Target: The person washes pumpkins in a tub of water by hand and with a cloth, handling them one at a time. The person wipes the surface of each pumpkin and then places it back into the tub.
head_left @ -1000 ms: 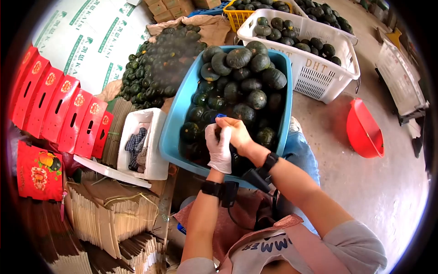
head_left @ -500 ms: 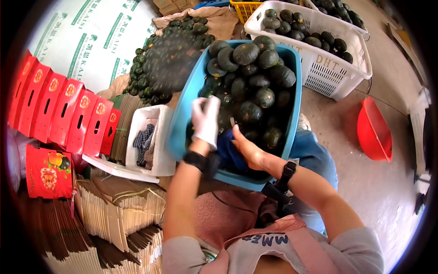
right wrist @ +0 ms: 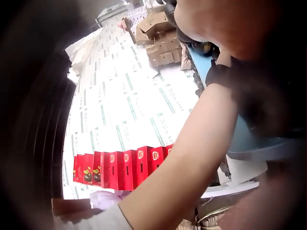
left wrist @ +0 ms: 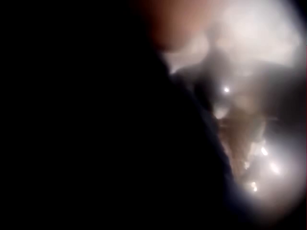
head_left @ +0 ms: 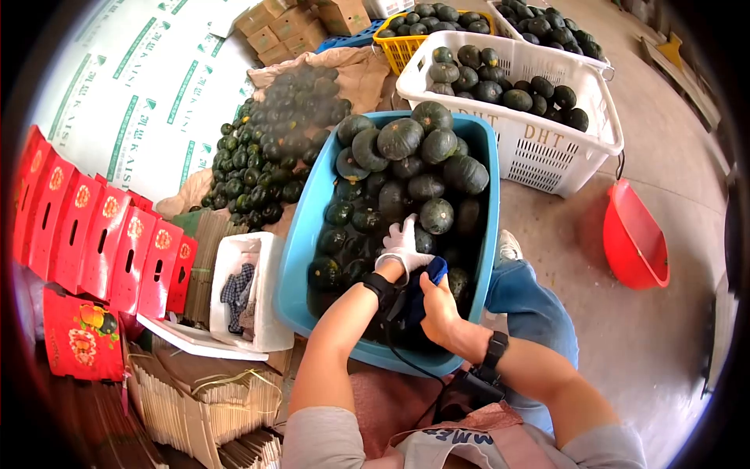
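Observation:
A blue tub (head_left: 293, 258) holds many dark green squashes (head_left: 400, 139), heaped at its far end and darker near the front. My left hand (head_left: 402, 246), in a white glove, reaches into the middle of the tub with its fingers spread at a round squash (head_left: 424, 239). Just right of it, my right hand (head_left: 444, 313) is bare and grips a dark blue cloth (head_left: 436, 271), thumb on top. The cloth hangs down toward the left wrist. Darkness and blur fill most of the left wrist view; in the right wrist view, the right hand (right wrist: 225, 24) is a blur at the top.
White crates (head_left: 539, 144) and a yellow crate (head_left: 400, 51) of squashes stand behind the tub. More squashes lie piled (head_left: 266, 168) on brown cloth at the left. Red boxes (head_left: 101, 234), a white foam box (head_left: 269, 293) and folded cardboard (head_left: 180, 402) line the left. A red basin (head_left: 637, 234) stands right.
The hands, together over the tub at first, came apart. My left hand lifted leftward, then moved right and down among the squashes. The blue cloth shows more fully in my right hand now.

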A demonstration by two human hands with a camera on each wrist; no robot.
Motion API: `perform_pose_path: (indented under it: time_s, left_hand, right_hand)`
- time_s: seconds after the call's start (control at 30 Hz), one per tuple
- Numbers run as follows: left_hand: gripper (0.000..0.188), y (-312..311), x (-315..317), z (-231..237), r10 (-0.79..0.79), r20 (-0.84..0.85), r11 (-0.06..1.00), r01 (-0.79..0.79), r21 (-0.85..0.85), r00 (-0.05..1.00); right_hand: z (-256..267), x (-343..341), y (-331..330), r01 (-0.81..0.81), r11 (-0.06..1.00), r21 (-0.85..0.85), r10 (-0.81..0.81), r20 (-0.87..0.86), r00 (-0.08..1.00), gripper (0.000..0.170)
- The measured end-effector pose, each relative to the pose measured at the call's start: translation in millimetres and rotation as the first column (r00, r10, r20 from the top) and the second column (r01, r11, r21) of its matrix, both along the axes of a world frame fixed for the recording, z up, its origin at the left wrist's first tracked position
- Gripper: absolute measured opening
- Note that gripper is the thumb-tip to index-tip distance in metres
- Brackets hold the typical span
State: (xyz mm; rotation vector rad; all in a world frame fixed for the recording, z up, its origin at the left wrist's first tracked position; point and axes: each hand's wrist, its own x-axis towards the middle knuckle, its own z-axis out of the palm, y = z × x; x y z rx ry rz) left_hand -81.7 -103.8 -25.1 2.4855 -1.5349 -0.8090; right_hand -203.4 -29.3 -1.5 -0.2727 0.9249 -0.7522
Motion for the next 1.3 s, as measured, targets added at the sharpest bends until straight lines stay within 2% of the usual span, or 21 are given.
perform_pose_path:
  time_s: [0.13, 0.23, 0.27, 0.33, 0.4, 0.47, 0.53, 0.6, 0.67, 0.73, 0.77, 0.8, 0.87, 0.9, 0.93, 1.0, 1.07, 1.13, 1.2, 1.27, 1.3]
  left_hand:
    - [0.101, 3, 23, -24, 0.215, -0.305, 0.910, -0.304, -0.281, 0.928]
    - [0.062, 33, 29, 24, 0.168, -0.939, 0.801, -0.597, -0.047, 0.299]
    - [0.050, 39, 57, 3, -0.132, -0.975, 0.886, -0.419, -0.197, 0.178]
    - [0.050, 77, 40, 47, -0.085, -0.983, 0.855, -0.519, 0.013, -0.165]
    - [0.055, 101, 19, 78, -0.110, -0.936, 0.821, -0.561, 0.103, -0.334]
    - [0.060, 114, 1, 88, -0.020, -0.990, 0.674, -0.733, 0.090, -0.139]
    - [0.057, 119, 17, 47, -0.039, -0.978, 0.659, -0.741, 0.127, -0.203]
    - [0.055, 127, 22, 15, -0.077, -0.895, 0.589, -0.705, -0.396, 0.439]
    - [0.033, 130, 2, 16, -0.314, -0.947, 0.549, -0.827, -0.120, -0.071]
    - [0.033, 141, 23, -28, -0.199, -0.976, 0.497, -0.850, -0.178, 0.088]
    - [0.033, 147, 13, -15, -0.186, -0.948, 0.588, -0.744, -0.318, 0.258]
    - [0.032, 157, -13, 8, -0.110, -0.939, 0.501, -0.797, -0.336, 0.327]
    - [0.035, 166, -31, 31, -0.133, -0.943, 0.552, -0.767, -0.327, 0.306]
    - [0.035, 169, -27, 31, -0.158, -0.971, 0.586, -0.775, -0.237, 0.178]
    - [0.042, 172, -21, 26, -0.215, -0.976, 0.626, -0.760, -0.172, 0.044]
    - [0.051, 176, -44, 52, -0.263, -0.961, 0.451, -0.870, -0.201, 0.086]
    - [0.060, 162, -31, 65, -0.197, -0.952, 0.463, -0.878, 0.122, -0.236]
    - [0.061, 155, -26, 67, -0.212, -0.928, 0.347, -0.911, 0.222, -0.307]
    - [0.060, 154, -15, 66, -0.259, -0.921, 0.333, -0.922, 0.196, -0.290]
    - [0.061, 146, 4, 54, -0.292, -0.941, 0.281, -0.956, 0.087, -0.172]
    - [0.061, 149, 14, 45, -0.276, -0.940, 0.350, -0.932, 0.098, -0.202]
  right_hand:
    - [13, -10, -7, 0.005, 0.997, 0.074, -0.017, 0.170, 0.985, 0.048]
    - [19, -16, -5, 0.035, 0.999, -0.014, -0.030, 0.268, 0.963, 0.053]
    - [12, -16, -4, -0.039, 0.990, -0.134, 0.067, 0.208, 0.976, 0.058]
    - [37, -21, 5, -0.256, 0.889, -0.380, 0.275, -0.005, 0.962, 0.080]
    - [-10, -5, 9, -0.375, 0.809, -0.452, 0.427, 0.015, 0.904, 0.075]
    - [21, -10, 21, -0.528, 0.463, -0.712, 0.416, -0.352, 0.839, 0.070]
    - [16, -2, 25, -0.568, 0.272, -0.777, 0.277, -0.502, 0.819, 0.064]
    - [0, 13, 26, -0.497, 0.229, -0.837, 0.087, -0.491, 0.867, 0.051]
    - [3, 18, 22, -0.604, 0.033, -0.796, -0.170, -0.600, 0.782, 0.044]
    - [-12, 37, 7, -0.424, 0.130, -0.896, -0.160, -0.441, 0.883, 0.035]
    - [8, 31, -5, -0.500, 0.336, -0.798, 0.036, -0.520, 0.854, 0.032]
    - [29, 22, -16, -0.581, 0.497, -0.645, 0.248, -0.536, 0.807, 0.030]
    - [17, 27, -32, -0.577, 0.446, -0.685, 0.234, -0.533, 0.813, 0.029]
    - [14, 30, -40, -0.600, 0.680, -0.421, 0.521, -0.299, 0.800, 0.034]
    - [37, 17, -39, -0.623, 0.706, -0.337, 0.566, -0.260, 0.782, 0.035]
    - [30, 12, -34, -0.559, 0.580, -0.592, 0.533, -0.243, 0.810, 0.036]
    - [18, 18, -23, -0.468, 0.709, -0.528, 0.491, -0.108, 0.865, 0.043]
    - [12, 26, -12, -0.367, 0.737, -0.568, 0.462, 0.027, 0.886, 0.050]
    - [-18, 43, -5, -0.352, 0.587, -0.729, 0.346, -0.167, 0.923, 0.059]
    - [-9, 30, 4, -0.552, 0.128, -0.824, 0.177, -0.528, 0.830, 0.055]
    - [-1, 23, 7, -0.573, 0.094, -0.814, 0.205, -0.547, 0.811, 0.051]
